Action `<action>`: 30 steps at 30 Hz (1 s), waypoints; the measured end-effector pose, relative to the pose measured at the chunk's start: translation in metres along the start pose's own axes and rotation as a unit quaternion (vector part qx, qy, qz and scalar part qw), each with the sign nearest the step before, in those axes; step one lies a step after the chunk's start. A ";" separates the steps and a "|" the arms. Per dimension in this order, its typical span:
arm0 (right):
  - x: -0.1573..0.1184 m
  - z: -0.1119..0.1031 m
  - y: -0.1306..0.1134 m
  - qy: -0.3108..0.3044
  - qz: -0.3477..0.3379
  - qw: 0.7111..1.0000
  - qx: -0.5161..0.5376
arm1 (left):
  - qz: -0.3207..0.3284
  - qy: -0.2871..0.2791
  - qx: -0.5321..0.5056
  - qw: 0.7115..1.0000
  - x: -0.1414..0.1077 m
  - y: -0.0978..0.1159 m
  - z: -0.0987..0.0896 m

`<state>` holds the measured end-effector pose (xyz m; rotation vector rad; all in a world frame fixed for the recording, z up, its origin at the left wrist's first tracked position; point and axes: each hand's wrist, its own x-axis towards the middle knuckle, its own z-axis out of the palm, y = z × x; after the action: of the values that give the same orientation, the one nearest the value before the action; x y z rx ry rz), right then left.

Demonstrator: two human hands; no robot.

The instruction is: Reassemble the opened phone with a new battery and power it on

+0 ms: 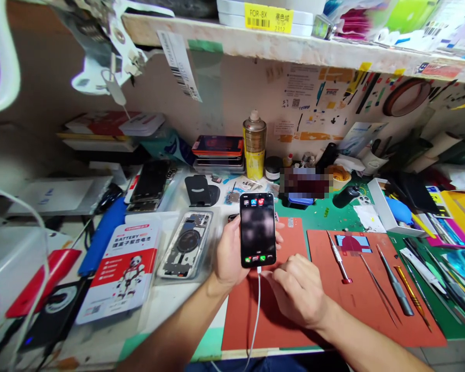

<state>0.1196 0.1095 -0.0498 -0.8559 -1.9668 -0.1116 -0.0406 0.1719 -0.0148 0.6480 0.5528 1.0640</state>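
Observation:
My left hand is wrapped round a smartphone, holding it upright above the red mat. Its screen is lit, with app icons along the top and bottom and a dark middle. A white charging cable is plugged into the phone's lower edge and runs down toward the bench's front. Close beside that plug, on its right, is my right hand with fingers curled closed. Whatever the curled fingers might hold is hidden. Left of the phone, an opened phone back housing lies in a clear tray.
A battery box lies at left. On the right red mat are a screwdriver, tweezers and other slim tools. A yellow spray can stands behind the phone, beneath an overhanging shelf. A lamp arm hangs at upper left.

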 end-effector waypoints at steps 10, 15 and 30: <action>0.004 -0.001 0.006 0.020 0.008 0.999 -0.047 | -0.034 -0.009 -0.011 0.999 -0.001 -0.006 -0.003; 0.009 -0.008 -0.001 0.000 -0.054 0.998 0.019 | 0.007 0.007 -0.016 1.000 0.000 -0.005 -0.003; 0.010 -0.015 -0.004 -0.005 -0.055 0.998 0.036 | 0.021 0.001 -0.008 1.000 0.000 -0.004 -0.003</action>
<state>0.1259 0.1057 -0.0327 -0.7028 -2.0152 -0.1011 -0.0398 0.1716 -0.0196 0.6467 0.5333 1.1079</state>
